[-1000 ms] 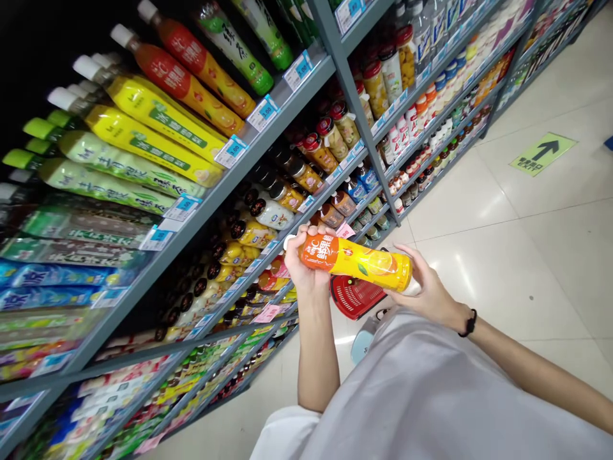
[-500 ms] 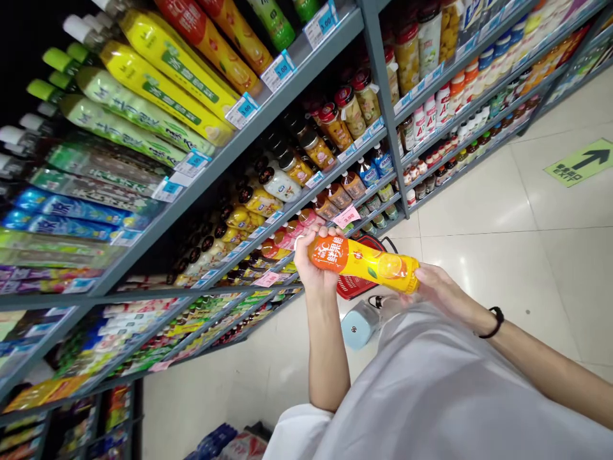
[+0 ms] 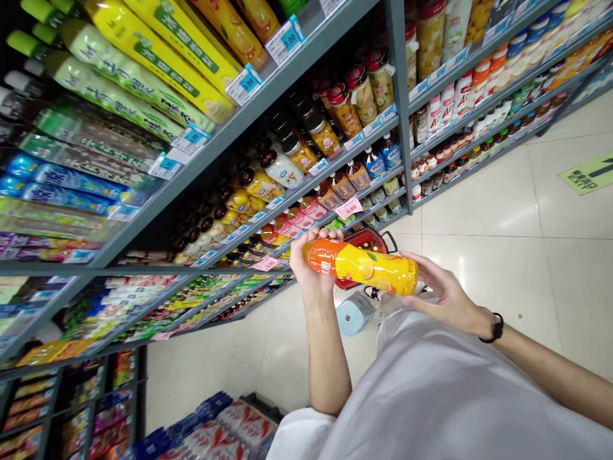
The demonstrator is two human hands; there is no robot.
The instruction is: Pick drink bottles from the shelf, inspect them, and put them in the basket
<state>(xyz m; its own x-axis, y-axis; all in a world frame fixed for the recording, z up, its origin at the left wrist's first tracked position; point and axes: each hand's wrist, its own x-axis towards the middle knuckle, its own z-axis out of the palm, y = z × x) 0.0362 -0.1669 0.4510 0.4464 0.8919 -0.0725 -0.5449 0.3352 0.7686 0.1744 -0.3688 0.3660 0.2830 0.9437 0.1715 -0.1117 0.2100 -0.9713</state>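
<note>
An orange and yellow juice bottle (image 3: 364, 266) lies sideways in front of my chest, held in both hands. My left hand (image 3: 313, 265) is wrapped round its orange cap end. My right hand (image 3: 443, 294) cups the yellow bottom end with fingers curled on it; a black band sits on that wrist. Behind the bottle, on the floor, stands a red shopping basket (image 3: 366, 241) with a black handle. A pale blue round thing (image 3: 354, 313) hangs or lies just below the bottle.
Grey store shelves (image 3: 249, 128) full of drink bottles and jars run along the left and top. A grey upright post (image 3: 400, 108) splits them. Packs of goods (image 3: 230, 428) lie on the floor at bottom left. White tile floor with a green arrow sticker (image 3: 591, 172) at right.
The view has tilted down and left, so lower shelves and floor packs show. The bottle has rolled a little in my hands; its printed label now faces away.
</note>
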